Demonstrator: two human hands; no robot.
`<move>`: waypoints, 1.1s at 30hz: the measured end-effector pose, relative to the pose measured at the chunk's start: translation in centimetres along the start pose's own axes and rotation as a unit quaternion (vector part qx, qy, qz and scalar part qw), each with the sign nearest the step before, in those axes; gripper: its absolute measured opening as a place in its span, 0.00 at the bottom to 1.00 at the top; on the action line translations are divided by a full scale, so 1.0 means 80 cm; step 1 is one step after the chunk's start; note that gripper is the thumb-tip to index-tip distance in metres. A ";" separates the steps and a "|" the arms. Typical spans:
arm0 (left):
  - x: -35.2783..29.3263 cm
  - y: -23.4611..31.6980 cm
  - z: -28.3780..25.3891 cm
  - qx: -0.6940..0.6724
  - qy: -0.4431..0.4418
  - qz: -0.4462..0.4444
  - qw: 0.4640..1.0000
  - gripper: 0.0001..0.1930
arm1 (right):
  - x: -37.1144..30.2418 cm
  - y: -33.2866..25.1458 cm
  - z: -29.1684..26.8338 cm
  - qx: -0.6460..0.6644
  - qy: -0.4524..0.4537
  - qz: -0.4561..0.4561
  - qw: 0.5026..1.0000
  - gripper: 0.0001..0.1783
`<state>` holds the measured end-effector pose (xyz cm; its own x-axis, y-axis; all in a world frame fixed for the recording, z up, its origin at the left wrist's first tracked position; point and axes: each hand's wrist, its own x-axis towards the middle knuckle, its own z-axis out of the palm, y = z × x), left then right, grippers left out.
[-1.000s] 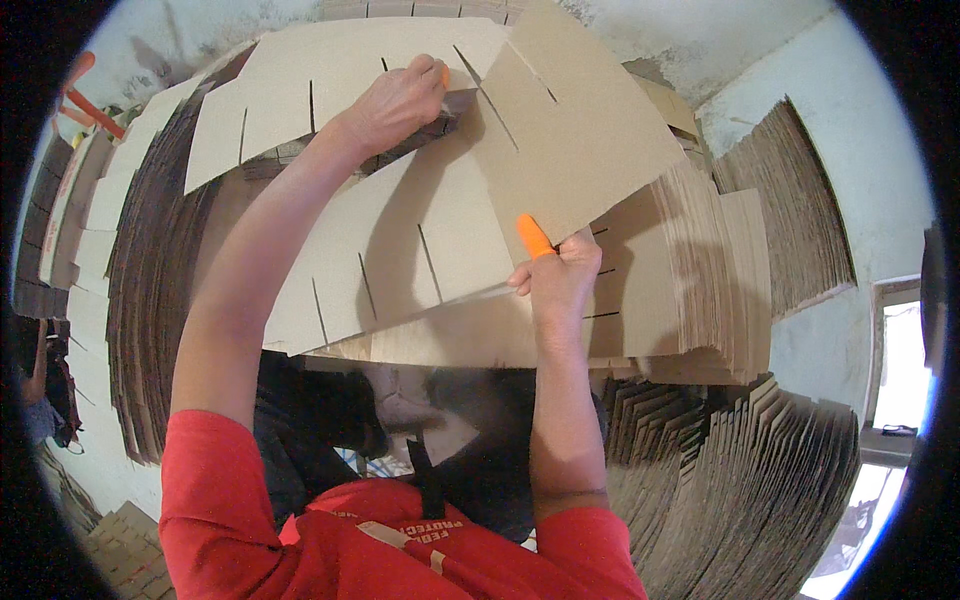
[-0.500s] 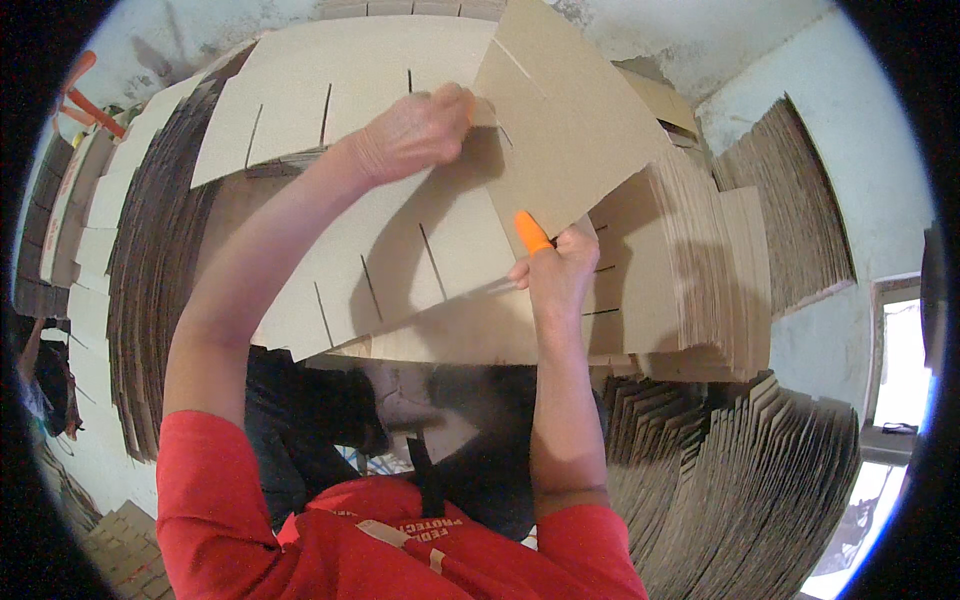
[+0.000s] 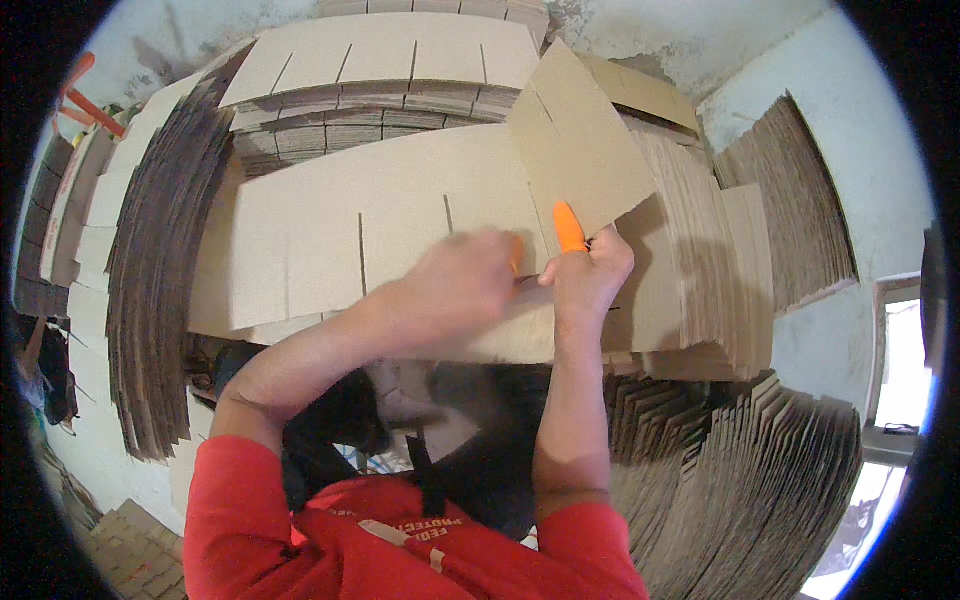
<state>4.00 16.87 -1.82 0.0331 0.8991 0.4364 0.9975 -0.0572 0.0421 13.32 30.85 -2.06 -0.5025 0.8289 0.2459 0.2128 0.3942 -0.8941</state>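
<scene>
My right hand point(image 3: 590, 268) grips a tan slotted cardboard sheet point(image 3: 580, 140) by its near edge, its thumb in an orange cover point(image 3: 569, 226) lying on top. The sheet is tilted up, its far corner pointing away from me. Just left of it my left hand point(image 3: 465, 280) is smeared by motion, with a bit of orange at a fingertip. It is over a wide slotted cardboard piece point(image 3: 300, 235) that spreads left across the work surface; whether the fingers hold its edge cannot be made out.
Beyond the wide piece stands a stack of slotted cardboard point(image 3: 390, 60). More stacks rise at the left point(image 3: 165, 270), right point(image 3: 700, 270) and lower right point(image 3: 740, 480). Another stack point(image 3: 790, 200) leans against the right wall. An orange-handled object point(image 3: 85, 95) is at the far left.
My left hand has come down and toward me, close to the right hand. My right hand has shifted slightly right. The wide cardboard has moved nearer, uncovering the stack behind it.
</scene>
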 end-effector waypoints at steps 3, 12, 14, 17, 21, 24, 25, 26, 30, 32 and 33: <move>0.012 -0.055 0.004 -0.049 0.166 -0.120 0.978 0.25 | 0.000 -0.006 0.001 0.060 -0.004 0.016 0.998 0.06; 0.061 -0.265 0.051 0.274 -0.038 -0.183 0.943 0.19 | -0.002 0.003 0.008 0.036 -0.001 -0.008 0.999 0.25; 0.069 -0.271 0.046 0.284 -0.052 -0.138 0.947 0.15 | -0.001 0.004 0.006 0.022 -0.022 0.015 0.999 0.14; 0.073 -0.268 0.040 0.181 -0.038 -0.194 0.963 0.15 | -0.002 -0.008 -0.001 0.020 -0.054 0.067 0.996 0.06; 0.061 -0.289 0.035 0.106 0.083 -0.189 0.973 0.17 | -0.003 0.003 0.002 0.036 -0.037 0.016 0.999 0.05; 0.067 -0.291 0.024 0.098 0.182 -0.133 0.969 0.16 | -0.003 -0.002 0.005 0.046 -0.028 0.017 0.998 0.06; 0.072 -0.286 0.022 0.108 0.214 -0.110 0.964 0.15 | -0.002 -0.003 0.005 0.041 -0.026 0.018 0.999 0.06; 0.074 -0.283 0.020 0.120 0.247 -0.088 0.957 0.14 | -0.003 -0.005 0.005 0.037 -0.026 0.018 0.999 0.07; 0.087 -0.280 0.019 -0.027 0.146 -0.245 0.958 0.13 | -0.003 0.011 0.006 0.023 -0.028 0.008 0.999 0.11; 0.088 -0.278 0.012 -0.217 0.084 -0.410 0.882 0.13 | -0.001 0.022 0.007 0.027 -0.024 -0.006 0.999 0.12; 0.085 -0.277 0.014 -0.122 0.107 -0.349 0.923 0.13 | 0.000 0.025 0.008 0.022 -0.024 -0.017 0.999 0.12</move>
<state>-17.78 24.77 -0.79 -0.6514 0.6492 0.3926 0.7264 0.3841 0.5699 13.20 31.37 -4.12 -0.5484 0.7952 0.2589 0.1590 0.4031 -0.9012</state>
